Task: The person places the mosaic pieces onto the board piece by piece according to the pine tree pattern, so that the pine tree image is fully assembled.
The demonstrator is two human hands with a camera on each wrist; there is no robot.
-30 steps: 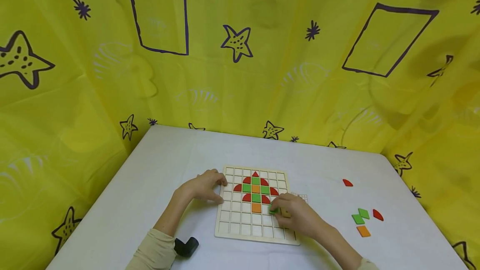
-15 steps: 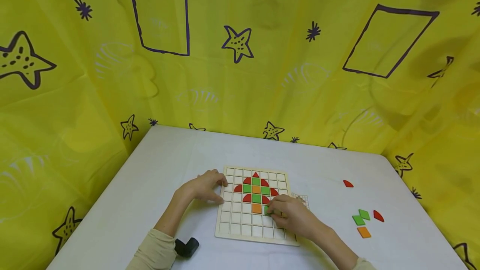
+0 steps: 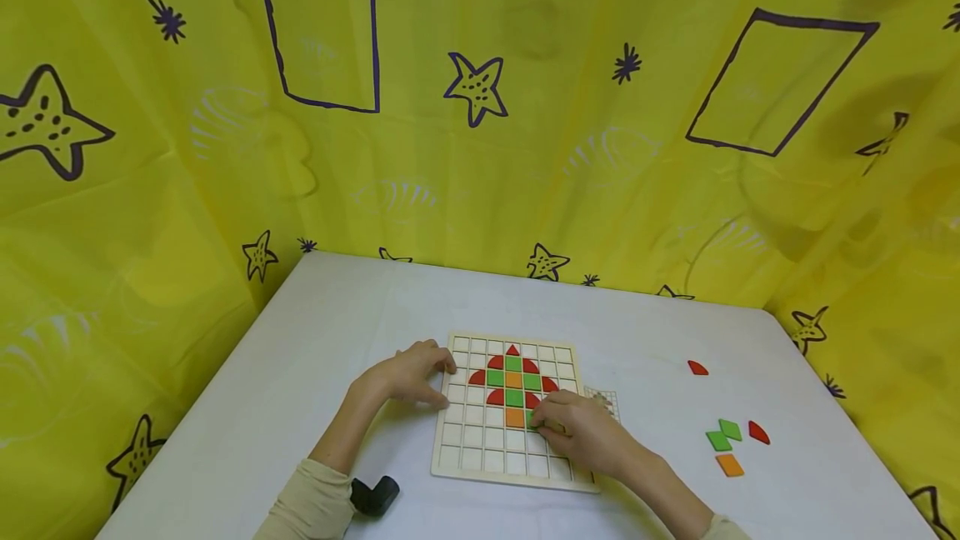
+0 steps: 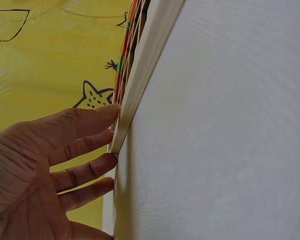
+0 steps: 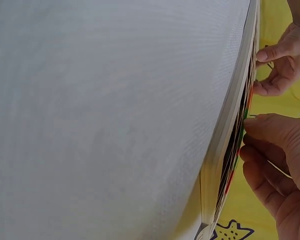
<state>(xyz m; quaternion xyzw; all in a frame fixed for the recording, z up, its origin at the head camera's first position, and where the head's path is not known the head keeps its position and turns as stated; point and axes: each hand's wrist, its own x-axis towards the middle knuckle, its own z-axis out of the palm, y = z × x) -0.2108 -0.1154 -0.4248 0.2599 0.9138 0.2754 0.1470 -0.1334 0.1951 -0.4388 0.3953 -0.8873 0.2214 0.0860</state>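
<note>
A wooden grid board (image 3: 472, 458) lies on the white table, with red, green and orange flat tiles set in its cells in a tree-like pattern. My right hand (image 3: 587, 432) pinches a green tile (image 3: 532, 421) over the cell just right of an orange square tile (image 3: 515, 417). The fingers cover most of that green tile. At the board's left edge rests my left hand (image 3: 414, 373), thumb and fingertips touching the rim and fingers loosely bent. In the left wrist view, the fingertips of the left hand (image 4: 65, 160) meet the rim of the board (image 4: 145, 65).
To the right lie loose tiles: two red quarter-rounds (image 3: 697, 367), two green diamonds (image 3: 718, 441) and one orange square (image 3: 729, 465). A printed grid card (image 3: 606, 400) shows partly behind the right hand. A black angled object (image 3: 375, 497) sits by the left sleeve. Yellow patterned curtains (image 3: 420, 148) surround the table.
My right hand has moved slightly left with the green tile, bringing it next to the orange tile and lower into the cell. The left hand has stayed at the board's edge.
</note>
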